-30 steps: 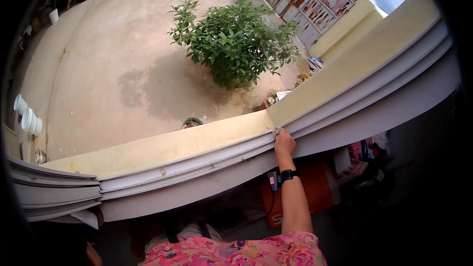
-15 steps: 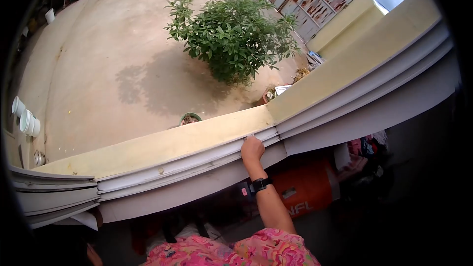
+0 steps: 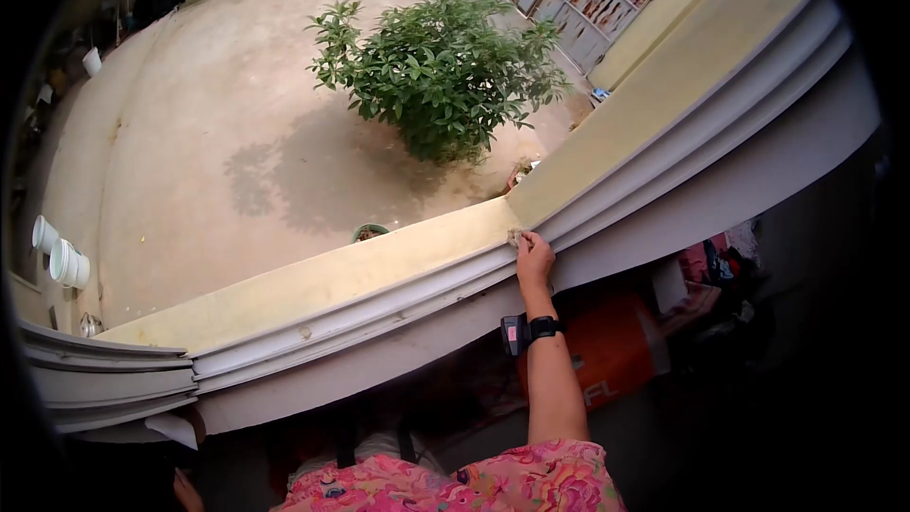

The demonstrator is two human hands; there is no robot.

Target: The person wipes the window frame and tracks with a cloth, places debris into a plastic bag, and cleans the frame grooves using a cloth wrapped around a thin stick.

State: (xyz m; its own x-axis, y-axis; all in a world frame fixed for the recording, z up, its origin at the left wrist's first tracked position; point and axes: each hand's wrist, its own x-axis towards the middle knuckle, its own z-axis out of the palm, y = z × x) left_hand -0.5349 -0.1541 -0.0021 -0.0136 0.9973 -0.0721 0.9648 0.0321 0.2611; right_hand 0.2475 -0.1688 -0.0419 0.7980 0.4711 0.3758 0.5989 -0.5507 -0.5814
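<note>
My right hand (image 3: 536, 258) is closed in a pinch on a small greyish-brown wad (image 3: 514, 237), which may be a rag or scouring pad; its material is too small to make out. Hand and wad are at the right corner of the white window track (image 3: 379, 308), by the yellow outer sill (image 3: 313, 286). A black watch (image 3: 543, 327) is on that wrist. Low at the left edge hangs my left hand (image 3: 188, 491), mostly in shadow and cut off, away from the window; its fingers cannot be made out.
White sliding frames (image 3: 104, 374) stack at the left end of the track. Beneath the opening lie an orange bag (image 3: 616, 351) and some clothes (image 3: 706, 275). Outside are a leafy bush (image 3: 445, 76), white buckets (image 3: 68, 264), a green pot (image 3: 370, 231) and a rusty gate (image 3: 588, 0).
My right hand has moved right along the track into the corner, and the wad now shows beyond the fingers. The view has shifted slightly. My left hand stays low.
</note>
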